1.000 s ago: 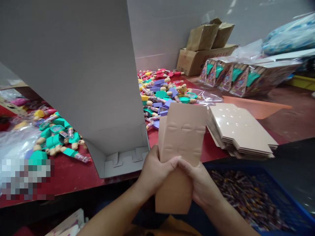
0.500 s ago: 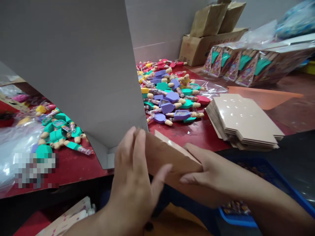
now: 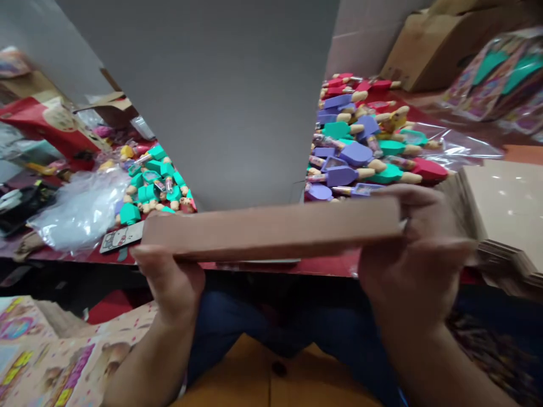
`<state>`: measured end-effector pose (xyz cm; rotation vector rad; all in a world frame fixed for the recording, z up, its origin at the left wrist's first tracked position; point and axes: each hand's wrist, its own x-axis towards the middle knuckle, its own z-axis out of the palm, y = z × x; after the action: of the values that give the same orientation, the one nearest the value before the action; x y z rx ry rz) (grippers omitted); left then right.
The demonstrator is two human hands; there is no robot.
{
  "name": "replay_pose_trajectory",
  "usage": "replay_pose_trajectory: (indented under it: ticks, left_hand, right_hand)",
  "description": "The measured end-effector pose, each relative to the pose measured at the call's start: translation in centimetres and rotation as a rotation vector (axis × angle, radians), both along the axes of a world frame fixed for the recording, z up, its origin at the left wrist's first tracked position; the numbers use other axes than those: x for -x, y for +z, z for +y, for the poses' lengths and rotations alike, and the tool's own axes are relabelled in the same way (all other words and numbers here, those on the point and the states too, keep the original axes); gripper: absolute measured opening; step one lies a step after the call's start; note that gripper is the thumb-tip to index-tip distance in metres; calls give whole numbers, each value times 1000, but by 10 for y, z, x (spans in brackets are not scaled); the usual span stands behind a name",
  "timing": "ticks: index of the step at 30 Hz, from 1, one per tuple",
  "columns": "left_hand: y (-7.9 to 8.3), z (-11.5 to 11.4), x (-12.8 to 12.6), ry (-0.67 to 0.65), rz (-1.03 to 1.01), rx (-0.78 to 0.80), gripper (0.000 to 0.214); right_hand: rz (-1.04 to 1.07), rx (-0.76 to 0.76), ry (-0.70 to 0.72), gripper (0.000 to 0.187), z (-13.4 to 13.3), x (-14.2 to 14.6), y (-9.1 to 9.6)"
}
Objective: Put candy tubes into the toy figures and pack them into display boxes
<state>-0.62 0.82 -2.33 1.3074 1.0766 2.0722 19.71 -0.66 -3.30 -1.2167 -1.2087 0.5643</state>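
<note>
I hold a flat tan cardboard box blank (image 3: 271,229) crosswise in front of me, level with the table's front edge. My left hand (image 3: 169,280) grips its left end from below, fingers curled round it. My right hand (image 3: 418,257) is wrapped round its right end and looks smeared by motion. Behind the blank stands a tall grey cardboard panel (image 3: 220,102).
Heaps of small toys lie on the red table (image 3: 331,265): green ones (image 3: 155,183) to the left, purple, green and red ones (image 3: 360,152) to the right. A stack of flat tan blanks (image 3: 504,217) sits at right. Printed cartons (image 3: 51,362) lie at lower left, a clear bag (image 3: 80,209) at left.
The blank has gone from upright to lying crosswise, and my hands have moved apart to its two ends. My view has swung left and down.
</note>
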Motion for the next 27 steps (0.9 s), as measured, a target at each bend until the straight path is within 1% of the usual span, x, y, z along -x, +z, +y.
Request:
replay_pose_trajectory:
  ticks: [2, 3, 4, 5, 7, 8, 9, 10, 12, 14, 15, 16, 17, 18, 20, 22, 23, 25, 27]
  left_hand:
    - [4, 3, 13, -112, -58, 72, 39]
    - [5, 5, 20, -175, -48, 96, 35]
    - [3, 6, 27, -213, -23, 89, 31]
    - [1, 8, 33, -228, 13, 53, 27]
    - [-10, 12, 42, -193, 74, -31, 12]
    - [-19, 14, 44, -158, 96, -64, 8]
    - [-29, 17, 45, -133, 115, -84, 12]
    - [-40, 18, 46, -134, 144, -92, 14]
    - [-67, 20, 45, -181, 223, -94, 12]
    - [-93, 17, 44, -224, 302, -47, 25]
    - [-104, 15, 43, -233, 319, -12, 28]
    - [-113, 12, 43, -217, 336, 12, 26]
    - [-119, 9, 43, -173, 371, 11, 23]
    - [-121, 7, 44, -111, 436, -17, 19]
    - [-117, 7, 48, 7, 649, -128, 16]
    - [-103, 12, 53, 53, 917, -215, 18]
    - [-94, 15, 55, 41, 1036, -222, 17]
    - [-79, 21, 56, 33, 1258, -141, 12]
    - [-68, 28, 52, 62, 1443, 32, 12]
  right_hand:
    - [146, -47, 84, 43, 10, 21, -5]
    - [186, -43, 132, 36, 14, 29, -10]
    - [190, -28, 175, 31, 18, 36, -17]
    - [189, -28, 194, 27, 21, 41, -26]
    - [196, -78, 213, 24, 26, 47, -45]
    - [209, -124, 215, 25, 28, 48, -54]
    - [220, -178, 206, 25, 29, 48, -64]
    - [219, -228, 193, 25, 30, 47, -72]
    - [169, -295, 134, 21, 29, 40, -88]
    - [21, -285, 51, 15, 28, 31, -100]
    - [-67, -273, 22, 17, 26, 26, -105]
    - [-137, -274, 11, 19, 25, 21, -109]
    - [-182, -288, 19, 21, 24, 17, -111]
    - [-213, -304, 48, 21, 23, 13, -111]
    - [-310, -350, 96, 18, 24, 7, -105]
    - [-534, -397, 84, 16, 30, 3, -93]
    - [-678, -435, 82, 15, 34, 2, -86]
    - [-948, -525, 95, 10, 46, 2, -74]
    - [-1188, -551, 109, 11, 57, 6, -66]
